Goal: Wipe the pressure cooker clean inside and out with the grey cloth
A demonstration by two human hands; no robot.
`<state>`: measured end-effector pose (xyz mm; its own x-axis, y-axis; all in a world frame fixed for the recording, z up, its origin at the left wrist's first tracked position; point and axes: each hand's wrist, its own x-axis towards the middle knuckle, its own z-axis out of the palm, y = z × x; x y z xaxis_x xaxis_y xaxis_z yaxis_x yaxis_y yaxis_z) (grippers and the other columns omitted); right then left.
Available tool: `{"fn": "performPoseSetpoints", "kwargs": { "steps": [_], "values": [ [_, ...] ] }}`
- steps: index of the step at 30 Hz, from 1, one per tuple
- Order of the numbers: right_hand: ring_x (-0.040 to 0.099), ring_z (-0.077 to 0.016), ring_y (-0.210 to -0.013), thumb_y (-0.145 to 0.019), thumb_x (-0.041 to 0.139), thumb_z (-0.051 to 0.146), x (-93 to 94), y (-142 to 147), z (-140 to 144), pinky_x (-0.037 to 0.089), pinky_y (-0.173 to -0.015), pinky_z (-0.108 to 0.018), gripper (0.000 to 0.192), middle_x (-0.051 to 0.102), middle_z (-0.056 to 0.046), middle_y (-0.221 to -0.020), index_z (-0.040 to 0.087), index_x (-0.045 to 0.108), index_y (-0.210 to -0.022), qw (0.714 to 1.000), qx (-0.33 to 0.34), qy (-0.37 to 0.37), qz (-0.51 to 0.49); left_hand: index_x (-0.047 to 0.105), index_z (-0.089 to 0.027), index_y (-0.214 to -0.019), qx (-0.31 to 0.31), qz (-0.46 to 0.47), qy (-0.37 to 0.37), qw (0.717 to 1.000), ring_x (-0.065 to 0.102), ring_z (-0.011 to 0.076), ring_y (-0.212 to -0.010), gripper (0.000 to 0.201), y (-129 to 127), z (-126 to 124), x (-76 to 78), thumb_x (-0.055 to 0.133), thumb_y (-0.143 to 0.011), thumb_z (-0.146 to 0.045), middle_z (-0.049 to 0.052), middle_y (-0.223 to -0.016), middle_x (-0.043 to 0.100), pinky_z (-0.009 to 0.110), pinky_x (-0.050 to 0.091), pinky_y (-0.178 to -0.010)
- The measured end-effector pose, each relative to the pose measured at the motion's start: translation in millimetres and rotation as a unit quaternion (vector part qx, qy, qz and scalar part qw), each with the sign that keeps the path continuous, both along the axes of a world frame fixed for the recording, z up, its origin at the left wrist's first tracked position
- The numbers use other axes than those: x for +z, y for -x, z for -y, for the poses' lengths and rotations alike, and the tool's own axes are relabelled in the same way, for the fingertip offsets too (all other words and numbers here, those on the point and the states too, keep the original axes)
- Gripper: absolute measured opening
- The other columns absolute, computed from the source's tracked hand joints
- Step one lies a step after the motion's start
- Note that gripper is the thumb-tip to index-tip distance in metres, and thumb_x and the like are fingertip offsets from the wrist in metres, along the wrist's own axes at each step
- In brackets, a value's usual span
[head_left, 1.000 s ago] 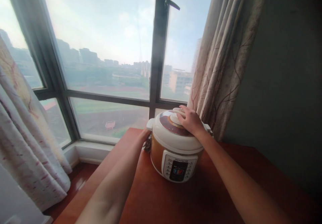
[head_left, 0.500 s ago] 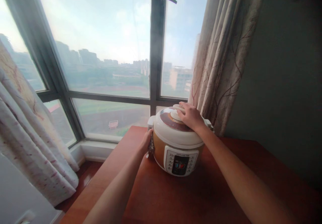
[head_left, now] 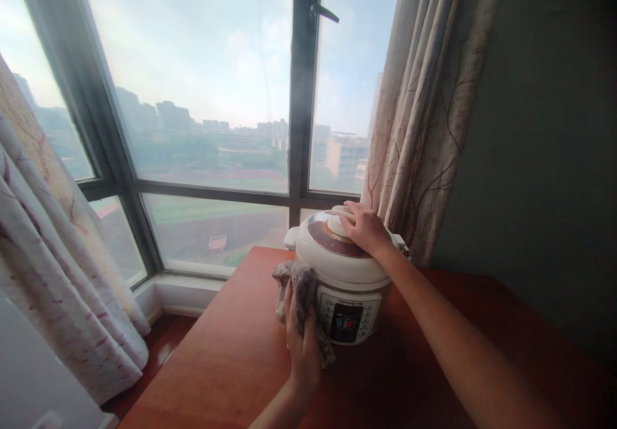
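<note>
At L hand (head_left: 304,352), clutching prob soft, light rag (head_left: 303,280) vs. elec. pressure cooker (head_left: 344,279); w/ R hand (head_left: 369,230) on lid knob (head_left: 340,211), can't tell if gripping. Prob heavy cooker; grab side handles (head_left: 290,238).

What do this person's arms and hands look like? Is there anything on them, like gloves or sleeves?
Both are ordinary bare human limbs. The left hand and right hand wear no gloves, and I see no watch or bracelet. The slim left forearm and right forearm show no sleeve up to the picture's edge.
</note>
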<state>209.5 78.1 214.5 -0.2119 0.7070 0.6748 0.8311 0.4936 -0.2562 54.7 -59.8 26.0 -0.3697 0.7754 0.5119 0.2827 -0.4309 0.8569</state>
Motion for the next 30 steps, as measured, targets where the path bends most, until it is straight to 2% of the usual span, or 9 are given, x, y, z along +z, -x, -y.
{"fn": "performPoseSetpoints", "kwargs": {
  "steps": [3,5,7,9,12,17,20,25,30],
  "values": [
    [0.063,-0.0277,-0.117,-0.092,0.056,0.029,-0.7,-0.5,-0.8,0.047,-0.104,-0.039,0.040,0.069,-0.014,-0.125,0.015,0.063,-0.129,1.000,0.003,-0.002,-0.001,0.049,-0.035,-0.148,-0.015,-0.139,-0.164,0.977,0.025,0.0348,-0.153,0.054,1.0,1.2,32.1,0.049,-0.094,-0.034,0.006,-0.160,0.039,0.057,0.026,-0.122],
    [0.063,-0.0283,-0.117,-0.091,0.056,0.029,-0.7,-0.7,-1.0,0.047,-0.104,-0.040,0.040,0.068,-0.015,-0.126,0.015,0.063,-0.129,1.000,0.003,-0.004,-0.003,0.048,-0.032,-0.149,-0.001,-0.226,-0.207,0.952,0.022,0.0396,-0.152,0.062,8.4,-13.3,60.1,0.057,-0.087,-0.034,0.007,-0.164,0.033,0.062,0.024,-0.121],
    [0.063,-0.0287,-0.118,-0.091,0.056,0.029,-0.2,-0.7,-0.7,0.047,-0.105,-0.041,0.042,0.068,-0.016,-0.127,0.014,0.063,-0.129,1.000,0.003,-0.004,-0.006,0.049,-0.028,-0.148,0.001,-0.250,-0.214,0.945,0.027,0.0378,-0.151,0.063,19.1,-34.6,87.4,0.056,-0.085,-0.029,0.008,-0.160,0.039,0.060,0.024,-0.121],
    [0.062,-0.0289,-0.119,-0.092,0.056,0.030,0.6,-0.5,-0.1,0.046,-0.105,-0.041,0.042,0.068,-0.016,-0.127,0.013,0.062,-0.130,1.000,0.003,-0.003,-0.006,0.054,-0.026,-0.143,-0.007,-0.234,-0.206,0.950,0.039,0.0338,-0.145,0.058,31.5,-57.4,110.1,0.053,-0.085,-0.026,0.008,-0.152,0.051,0.055,0.028,-0.121],
    [0.062,-0.0291,-0.118,-0.092,0.055,0.029,1.7,-0.1,1.3,0.047,-0.104,-0.040,0.043,0.068,-0.016,-0.128,0.012,0.061,-0.131,1.000,0.003,-0.002,0.003,0.064,-0.023,-0.132,-0.022,-0.238,-0.144,0.960,0.050,0.0306,-0.135,0.049,50.8,-89.6,132.4,0.054,-0.085,-0.026,0.008,-0.140,0.062,0.047,0.034,-0.118],
    [0.063,-0.0285,-0.117,-0.093,0.055,0.030,1.9,0.7,2.7,0.047,-0.104,-0.039,0.042,0.068,-0.015,-0.127,0.014,0.062,-0.131,1.000,-0.010,-0.002,0.004,0.073,-0.018,-0.107,-0.031,-0.154,0.038,0.987,0.066,0.0335,-0.108,0.034,77.2,-136.3,141.7,0.053,-0.083,-0.030,0.012,-0.106,0.075,0.048,0.047,-0.101],
    [0.063,-0.0290,-0.115,-0.093,0.055,0.030,2.1,1.0,2.4,0.048,-0.102,-0.040,0.042,0.068,-0.014,-0.126,0.014,0.062,-0.130,1.000,-0.012,0.000,0.011,0.074,-0.019,-0.103,-0.041,-0.132,0.108,0.985,0.067,0.0342,-0.103,0.030,88.3,-154.6,140.1,0.058,-0.081,-0.032,0.013,-0.100,0.076,0.047,0.049,-0.096],
    [0.063,-0.0292,-0.114,-0.092,0.056,0.030,2.1,-0.1,-0.4,0.048,-0.101,-0.039,0.039,0.068,-0.014,-0.124,0.015,0.063,-0.127,1.000,-0.008,0.006,0.020,0.074,-0.020,-0.092,-0.024,-0.153,0.179,0.972,0.070,0.0308,-0.094,0.020,99.8,-164.8,139.1,0.062,-0.079,-0.030,0.012,-0.089,0.077,0.042,0.053,-0.087],
    [0.062,-0.0276,-0.116,-0.093,0.056,0.031,2.1,-0.6,-3.7,0.045,-0.102,-0.037,0.039,0.068,-0.013,-0.124,0.015,0.062,-0.128,0.999,-0.006,0.011,0.037,0.072,-0.019,-0.088,0.007,-0.207,0.230,0.951,0.071,0.0350,-0.097,0.021,102.4,-166.3,144.3,0.062,-0.080,-0.035,0.016,-0.092,0.077,0.044,0.053,-0.086]
  ]
}}
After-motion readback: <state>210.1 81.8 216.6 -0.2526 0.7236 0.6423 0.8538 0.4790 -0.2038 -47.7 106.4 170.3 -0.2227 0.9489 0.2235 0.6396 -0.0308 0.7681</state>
